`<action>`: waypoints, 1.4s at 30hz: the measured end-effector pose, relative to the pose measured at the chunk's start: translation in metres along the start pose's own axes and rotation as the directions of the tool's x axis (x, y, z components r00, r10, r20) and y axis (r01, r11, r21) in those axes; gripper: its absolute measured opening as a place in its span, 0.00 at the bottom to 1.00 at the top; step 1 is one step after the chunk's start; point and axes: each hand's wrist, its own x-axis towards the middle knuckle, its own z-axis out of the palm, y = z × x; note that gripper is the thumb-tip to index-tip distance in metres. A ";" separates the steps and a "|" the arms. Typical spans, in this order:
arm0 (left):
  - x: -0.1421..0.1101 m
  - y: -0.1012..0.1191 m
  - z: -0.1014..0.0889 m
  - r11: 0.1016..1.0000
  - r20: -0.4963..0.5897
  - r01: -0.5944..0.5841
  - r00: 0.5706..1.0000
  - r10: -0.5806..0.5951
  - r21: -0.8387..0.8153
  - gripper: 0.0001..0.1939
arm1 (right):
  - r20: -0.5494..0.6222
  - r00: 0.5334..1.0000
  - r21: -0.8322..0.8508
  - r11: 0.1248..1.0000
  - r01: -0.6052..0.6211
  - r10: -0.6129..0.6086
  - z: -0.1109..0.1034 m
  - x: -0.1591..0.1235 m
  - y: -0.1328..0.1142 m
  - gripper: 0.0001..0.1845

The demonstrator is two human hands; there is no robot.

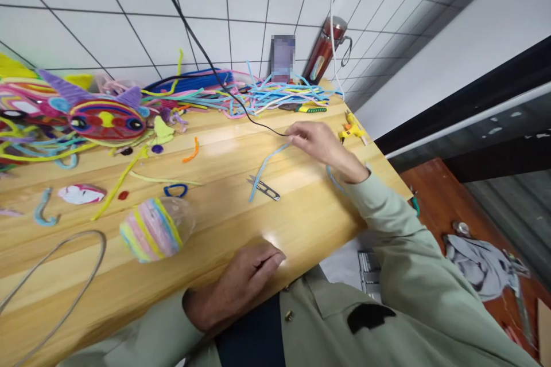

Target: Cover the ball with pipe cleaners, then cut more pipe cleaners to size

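My right hand (321, 146) is stretched out over the wooden table (224, 223), its fingers pinched on the upper end of a light blue pipe cleaner (263, 169). The pipe cleaner runs down and left across small metal snips (266, 188) that lie flat on the wood. My left hand (241, 284) rests near the table's front edge with the fingers loosely curled, holding nothing. An egg-shaped form wrapped in pastel pipe cleaners (150, 229) lies to the left of it.
A heap of coloured pipe cleaners (258, 94) lies along the back by the tiled wall. A colourful pipe-cleaner creature (105, 119) sits at the left. A yellow glue gun (350, 132), a red flask (325, 49), a black cable (241, 109) and a bent grey wire (69, 275) are nearby.
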 end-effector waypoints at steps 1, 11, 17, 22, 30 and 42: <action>0.000 0.001 0.000 1.000 0.003 0.018 1.000 -0.018 -0.019 0.19 | 0.036 0.998 -0.049 0.997 0.053 -0.051 0.011 -0.008 -0.003 0.10; -0.003 0.000 0.002 0.988 -0.029 0.151 0.988 -0.151 -0.030 0.20 | 0.213 0.975 -0.263 0.958 0.117 -0.060 0.071 -0.014 -0.003 0.11; -0.005 -0.005 0.006 0.991 -0.025 0.130 0.991 -0.130 -0.011 0.22 | -0.324 0.946 -0.118 0.992 -0.036 -0.004 -0.017 -0.013 0.012 0.09; -0.004 -0.004 0.006 0.988 0.008 0.149 0.989 -0.149 -0.038 0.22 | -0.553 0.832 -0.263 0.940 -0.217 0.037 -0.089 0.054 0.002 0.09; -0.002 -0.002 0.005 0.982 0.027 0.173 0.985 -0.171 -0.079 0.23 | -0.174 0.985 -0.451 0.889 -0.078 -0.002 -0.011 0.194 -0.021 0.15; -0.005 -0.002 0.004 0.986 0.031 0.160 0.987 -0.158 -0.053 0.22 | -0.315 0.890 -0.344 0.834 -0.431 0.330 -0.025 0.085 0.069 0.18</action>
